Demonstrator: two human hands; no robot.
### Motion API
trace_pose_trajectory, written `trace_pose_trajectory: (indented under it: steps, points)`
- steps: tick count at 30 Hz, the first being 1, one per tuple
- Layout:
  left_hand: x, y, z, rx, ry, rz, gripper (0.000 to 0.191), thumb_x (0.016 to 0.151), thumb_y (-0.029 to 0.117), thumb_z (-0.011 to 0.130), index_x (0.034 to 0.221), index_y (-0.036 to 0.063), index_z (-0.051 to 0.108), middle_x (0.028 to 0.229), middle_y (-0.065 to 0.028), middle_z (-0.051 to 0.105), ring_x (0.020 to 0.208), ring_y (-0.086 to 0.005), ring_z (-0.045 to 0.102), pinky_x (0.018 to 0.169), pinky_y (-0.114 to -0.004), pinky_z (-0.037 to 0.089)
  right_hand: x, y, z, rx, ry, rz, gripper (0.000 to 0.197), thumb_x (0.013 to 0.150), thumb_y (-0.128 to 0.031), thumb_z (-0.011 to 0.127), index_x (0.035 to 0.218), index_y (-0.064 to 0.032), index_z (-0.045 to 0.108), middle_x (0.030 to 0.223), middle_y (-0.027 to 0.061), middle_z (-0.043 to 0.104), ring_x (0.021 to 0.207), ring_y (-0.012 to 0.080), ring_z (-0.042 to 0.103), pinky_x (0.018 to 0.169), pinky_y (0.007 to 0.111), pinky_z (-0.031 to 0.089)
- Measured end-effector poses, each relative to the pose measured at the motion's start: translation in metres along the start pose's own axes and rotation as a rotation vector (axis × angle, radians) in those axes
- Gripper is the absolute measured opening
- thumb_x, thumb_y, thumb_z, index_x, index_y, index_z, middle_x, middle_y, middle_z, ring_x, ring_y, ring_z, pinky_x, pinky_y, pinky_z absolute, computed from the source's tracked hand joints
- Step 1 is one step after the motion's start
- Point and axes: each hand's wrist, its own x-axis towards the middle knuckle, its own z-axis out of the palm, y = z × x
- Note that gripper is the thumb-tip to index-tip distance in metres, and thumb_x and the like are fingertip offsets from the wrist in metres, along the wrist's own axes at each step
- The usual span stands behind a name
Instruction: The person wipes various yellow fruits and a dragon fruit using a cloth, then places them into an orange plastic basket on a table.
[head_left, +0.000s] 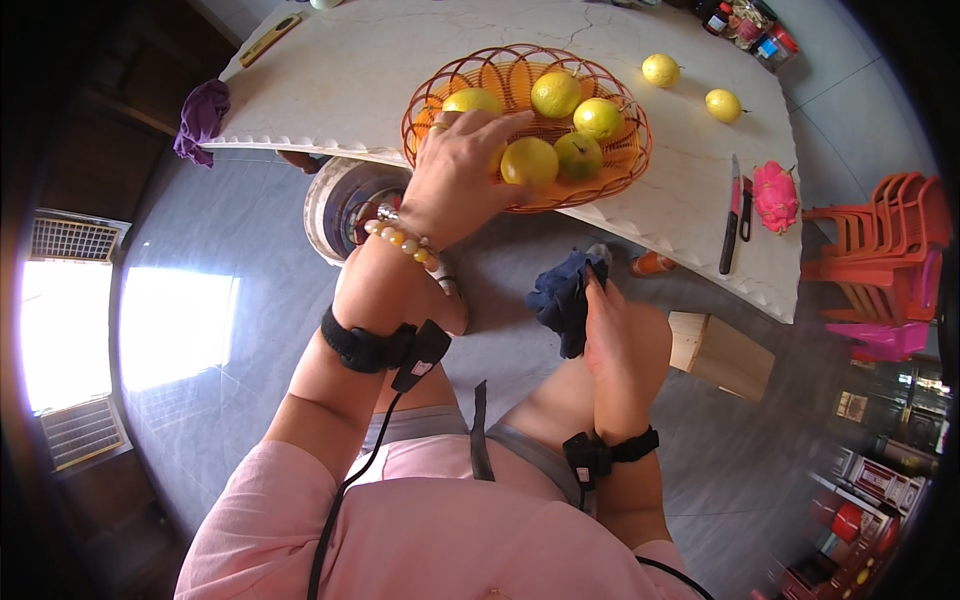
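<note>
My left hand (469, 161) reaches palm down over the near left side of an oval woven basket (517, 56), fingers spread and thumb apart. Inside the basket lie several round yellow fruits that look like passion fruits. One yellow fruit (529, 162) sits between my thumb and fingers, and another fruit (471, 100) shows just beyond my knuckles. Part of a further fruit is hidden under the palm; I cannot tell whether I touch it. Low in front of the table, above my thigh, my right hand (609, 322) grips a crumpled dark blue cloth (562, 296).
Two yellow fruits, one nearer (723, 106), lie on the marble-look table (345, 82). Rightward are a knife (730, 225), a peeler (745, 210) and a dragon fruit (775, 196). A purple cloth (202, 120) hangs off the left corner. Below stand a bucket (322, 210) and a wooden box (724, 356).
</note>
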Motion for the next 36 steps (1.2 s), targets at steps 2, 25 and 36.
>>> trace_pose_trajectory:
  steps: [2,25,36]
  points:
    - [-0.002,-0.004,-0.008,0.012,-0.008,-0.055,0.059,0.059,0.022,0.075,0.114,0.013,0.054,0.1,-0.0112,0.054,0.099,-0.0302,0.05,0.088,-0.039,0.04,0.001,0.002,-0.006,-0.031,0.004,-0.007,0.023,0.094,-0.023,0.044,0.103,-0.0035,0.053,0.085,0.0054,0.059,0.07,0.0152,0.06,0.061,0.029,0.052]
    - [0.01,-0.013,-0.032,0.266,-0.358,-0.175,0.048,0.065,0.015,0.07,0.111,0.0128,0.059,0.105,-0.0118,0.051,0.097,-0.0304,0.051,0.088,-0.038,0.04,-0.001,0.003,0.005,-0.098,-0.003,-0.044,0.02,0.095,-0.02,0.039,0.09,-0.0033,0.049,0.072,0.0039,0.054,0.058,0.0155,0.055,0.051,0.03,0.049]
    - [0.033,-0.011,-0.045,0.133,-0.216,0.025,0.05,0.067,0.016,0.07,0.115,0.0122,0.056,0.111,-0.0126,0.052,0.104,-0.0306,0.05,0.093,-0.038,0.039,0.003,0.002,0.0,0.047,-0.074,0.049,0.029,0.096,-0.028,0.037,0.094,-0.002,0.051,0.08,0.0102,0.059,0.067,0.023,0.062,0.058,0.035,0.054]
